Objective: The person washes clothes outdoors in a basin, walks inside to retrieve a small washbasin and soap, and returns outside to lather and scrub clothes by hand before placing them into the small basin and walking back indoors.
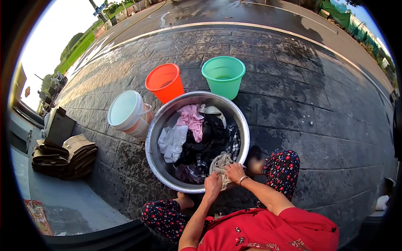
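Note:
A wide metal basin (151, 157) full of clothes stands on the paving in front of me. At its near right rim, a beige garment (222, 164) is bunched up, partly over the edge. My left hand (213, 184) is closed on the garment's lower left part. My right hand (235, 172), with a bracelet at the wrist, grips the same cloth just to the right. Deeper in the basin lie a pink garment (191, 120), a white garment (172, 142), dark clothes (205, 140) and a black-and-white checked cloth (233, 140).
Beyond the basin stand an orange bucket (165, 83) and a green bucket (224, 77). A white bucket (130, 113) is at the left. Folded cardboard (63, 154) lies by the step. My legs are on either side of the basin's near edge.

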`<state>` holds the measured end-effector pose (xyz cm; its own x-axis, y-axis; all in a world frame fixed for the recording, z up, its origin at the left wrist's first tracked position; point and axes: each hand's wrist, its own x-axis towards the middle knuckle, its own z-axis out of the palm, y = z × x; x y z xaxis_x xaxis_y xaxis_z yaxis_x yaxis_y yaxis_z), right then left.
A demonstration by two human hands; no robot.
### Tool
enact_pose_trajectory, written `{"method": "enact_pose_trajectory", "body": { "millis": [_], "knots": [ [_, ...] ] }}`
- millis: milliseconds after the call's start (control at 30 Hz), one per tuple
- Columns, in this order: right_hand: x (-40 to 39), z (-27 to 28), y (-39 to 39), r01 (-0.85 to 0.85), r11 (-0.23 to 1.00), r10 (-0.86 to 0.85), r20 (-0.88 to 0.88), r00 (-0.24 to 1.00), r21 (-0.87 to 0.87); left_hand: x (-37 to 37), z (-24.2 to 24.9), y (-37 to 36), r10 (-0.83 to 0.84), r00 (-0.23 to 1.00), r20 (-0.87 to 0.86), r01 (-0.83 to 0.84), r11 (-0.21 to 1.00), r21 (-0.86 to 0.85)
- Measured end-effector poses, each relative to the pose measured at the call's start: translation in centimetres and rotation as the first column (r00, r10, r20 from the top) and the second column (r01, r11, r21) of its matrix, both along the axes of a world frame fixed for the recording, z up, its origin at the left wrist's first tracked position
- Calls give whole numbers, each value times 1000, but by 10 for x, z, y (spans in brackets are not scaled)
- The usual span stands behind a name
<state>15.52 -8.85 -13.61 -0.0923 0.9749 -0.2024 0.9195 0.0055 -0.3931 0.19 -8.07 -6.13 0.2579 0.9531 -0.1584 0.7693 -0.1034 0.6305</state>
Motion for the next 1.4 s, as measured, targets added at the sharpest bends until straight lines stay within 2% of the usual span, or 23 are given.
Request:
{"method": "enact_pose_trajectory", "body": {
  "millis": [33, 100, 133, 167, 200, 367, 433, 500, 633, 733, 767, 833, 867, 900, 967, 1033, 1100, 1167, 1200, 1233, 1300, 1367, 1400],
  "knots": [
    [0, 0, -7, 23, 999, -23, -3, 1000, 27, 12, -5, 15, 345, 865, 364, -322, 939, -122],
    [2, -3, -9, 189, 977, -179, -108, 978, 94, 20, -48, 18, 332, 895, 299, -369, 926, 78],
    [5, 4, -14, 259, 965, -249, -148, 957, 48, 21, -70, 10, 339, 894, 294, -375, 924, 75],
    [10, 15, -16, 313, 950, -307, -182, 934, 3, 22, -91, -5, 140, 984, 108, -161, 964, 212],
    [17, 4, -18, 325, 945, -324, -204, 924, -31, 23, -101, -16, -45, 994, -103, 73, 953, 293],
    [31, -24, -19, 330, 943, -332, -224, 916, -47, 19, -103, -16, -108, 992, -59, 122, 933, 340],
    [34, -13, -17, 273, 962, -271, -233, 934, -21, 17, -96, -13, -144, 981, -127, 181, 915, 360],
    [26, 3, -16, 268, 963, -265, -221, 939, -16, 13, -75, -13, -94, 991, -94, 122, 921, 371],
    [18, -5, -19, 68, 997, -65, -63, 996, 32, 7, -93, -23, -35, 966, -255, 124, 931, 343],
    [28, -2, -10, -35, 999, 35, -4, 999, 0, 5, -92, -13, -87, 978, -192, 128, 969, 213],
    [31, -1, -4, -54, 998, 53, -17, 998, -38, 2, -92, -8, -148, 976, -158, 163, 983, 87],
    [22, 27, -1, -9, 999, 13, -86, 996, 42, 3, -77, -11, 65, 993, -100, -54, 992, 115],
    [13, 29, -3, 54, 990, -42, -91, 995, 130, 1, -75, -12, 101, 990, -99, -90, 989, 115],
    [5, 26, -7, 134, 967, -115, -99, 988, 218, -4, -63, -13, -33, 992, -121, 45, 994, 104],
    [7, -7, -24, -56, 983, 69, -68, 995, 177, -9, -67, -24, -254, 947, -196, 257, 966, -11],
    [7, -2, -23, -86, 988, 96, -72, 993, 128, -20, -124, -17, -377, 872, -311, 428, 897, 112],
    [10, 23, -14, -79, 997, 78, -42, 996, -23, -16, -102, -7, -321, 882, -346, 331, 943, -31],
    [16, 55, 0, -70, 998, 70, -37, 997, 10, -23, -120, 18, -219, 970, -103, 225, 973, 58],
    [16, 69, 4, -17, 996, 26, -99, 995, 89, -22, -92, 24, -5, 968, 250, 80, 953, -292],
    [18, 95, 9, 4, 993, 14, -150, 989, 116, -20, -45, 28, 327, 835, 443, 38, 768, -639],
    [22, 122, 13, 59, 953, 42, -320, 946, 299, -10, 14, 30, 470, 713, 520, 21, 728, -685],
    [17, 161, 10, 166, 921, 54, -537, 842, 354, -1, 62, 29, 587, 588, 556, -20, 698, -716],
    [17, 187, 1, 183, 944, 34, -632, 774, 275, 1, 73, 34, 596, 545, 589, -3, 704, -710]
  ]
}}
